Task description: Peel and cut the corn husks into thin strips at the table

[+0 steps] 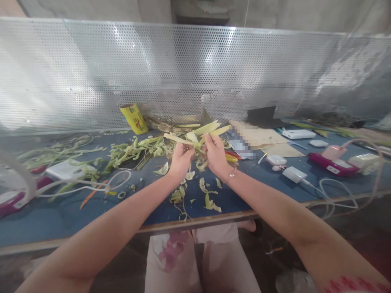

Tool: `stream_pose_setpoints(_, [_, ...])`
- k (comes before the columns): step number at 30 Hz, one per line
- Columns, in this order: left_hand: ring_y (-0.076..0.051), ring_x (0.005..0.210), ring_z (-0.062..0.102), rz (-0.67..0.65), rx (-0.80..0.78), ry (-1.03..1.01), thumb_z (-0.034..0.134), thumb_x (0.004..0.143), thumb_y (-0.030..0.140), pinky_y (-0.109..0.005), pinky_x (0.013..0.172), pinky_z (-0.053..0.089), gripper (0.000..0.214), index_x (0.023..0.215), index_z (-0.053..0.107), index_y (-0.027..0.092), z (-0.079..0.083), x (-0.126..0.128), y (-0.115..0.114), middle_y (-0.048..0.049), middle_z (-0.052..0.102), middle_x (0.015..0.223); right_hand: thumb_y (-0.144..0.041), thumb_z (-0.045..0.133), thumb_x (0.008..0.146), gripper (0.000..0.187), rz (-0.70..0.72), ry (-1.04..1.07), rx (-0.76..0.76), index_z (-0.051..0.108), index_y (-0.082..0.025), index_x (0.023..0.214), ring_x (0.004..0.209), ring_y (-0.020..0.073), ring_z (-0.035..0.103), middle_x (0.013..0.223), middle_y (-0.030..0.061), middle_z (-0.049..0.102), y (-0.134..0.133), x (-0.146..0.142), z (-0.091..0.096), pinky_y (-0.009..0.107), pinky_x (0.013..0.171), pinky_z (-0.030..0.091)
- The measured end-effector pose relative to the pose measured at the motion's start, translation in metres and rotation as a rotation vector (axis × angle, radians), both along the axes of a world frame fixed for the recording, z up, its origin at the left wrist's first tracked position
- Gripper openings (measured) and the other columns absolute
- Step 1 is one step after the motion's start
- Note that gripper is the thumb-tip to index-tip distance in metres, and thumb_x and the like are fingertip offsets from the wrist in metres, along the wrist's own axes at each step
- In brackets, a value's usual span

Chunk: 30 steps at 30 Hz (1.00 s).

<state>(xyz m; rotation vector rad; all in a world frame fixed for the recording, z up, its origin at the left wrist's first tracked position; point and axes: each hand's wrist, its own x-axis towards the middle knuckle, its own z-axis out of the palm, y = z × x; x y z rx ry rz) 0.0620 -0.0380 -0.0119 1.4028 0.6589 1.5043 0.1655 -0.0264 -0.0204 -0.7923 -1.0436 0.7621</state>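
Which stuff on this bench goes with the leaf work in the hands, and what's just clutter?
Likely in use:
- leaf strips, gripped by left hand and right hand
- leaf pile
- cut scraps

Lying about:
- yellow roll
- white charger
- pink device
- cardboard sheet
- white power bank

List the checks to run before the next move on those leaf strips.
1. Grip of the left hand closed on the leaf strips: ok.
2. Grip of the right hand pinching the same strips: ok.
3. Strips held clear above the blue table: ok.
4. Table below the hands free of scraps: not ok, cut pieces lie there.
5. State of the red-and-yellow tool beside the right hand: cannot tell, mostly hidden.
6. The white cable apart from both hands: ok.
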Motion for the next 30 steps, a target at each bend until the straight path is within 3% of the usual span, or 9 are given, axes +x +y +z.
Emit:
stream_pose_setpoints(7, [-0.007,0.056,0.044,0.096,0.074,0.091,0.059,0.064,0.014,-0.02,0.052,0.035,0.017,0.075,0.048,0.018,-0.0029,-0.0047,0.0035,0.0038,0.048,0.067,-0.047,0.049,0.081,0.026,0.076,0.069,-0.064,0.052,-0.021,0.082,0.035,0.004,0.03,0.049,-0.0096,0.034,-0.0045,0.0017,0.0052,0.019,0.035,0.023])
stream_pose_setpoints(16, [-0.01,0.063,0.053,0.147,0.16,0.175,0.064,0.069,0.021,-0.022,0.061,0.042,0.02,0.085,0.053,0.017,-0.006,-0.0063,0.0042,0.0015,0.056,0.069,-0.045,0.053,0.08,0.025,0.124,0.134,-0.058,0.05,-0.021,0.079,0.035,0.0033,0.028,0.048,-0.0101,0.033,-0.006,0.002,0.0088,0.018,0.035,0.02])
stream_pose_setpoints(22, [-0.012,0.071,0.056,0.176,0.21,0.235,0.06,0.072,0.023,-0.025,0.067,0.045,0.015,0.084,0.054,0.017,-0.0076,-0.0058,0.0063,-0.001,0.058,0.075,-0.043,0.054,0.08,0.022,0.138,0.159,-0.06,0.05,-0.021,0.078,0.036,0.0036,0.03,0.048,-0.0093,0.033,-0.0075,0.0018,0.0095,0.017,0.035,0.02])
stream_pose_setpoints(30, [-0.01,0.067,0.053,0.223,0.184,0.238,0.059,0.072,0.02,-0.023,0.062,0.043,0.017,0.088,0.053,0.018,-0.0059,-0.0047,0.0017,-0.0006,0.056,0.079,-0.047,0.053,0.08,0.025,0.124,0.124,-0.079,0.05,-0.022,0.08,0.037,0.0038,0.028,0.05,-0.0086,0.033,-0.0058,0.0022,0.0085,0.017,0.035,0.02])
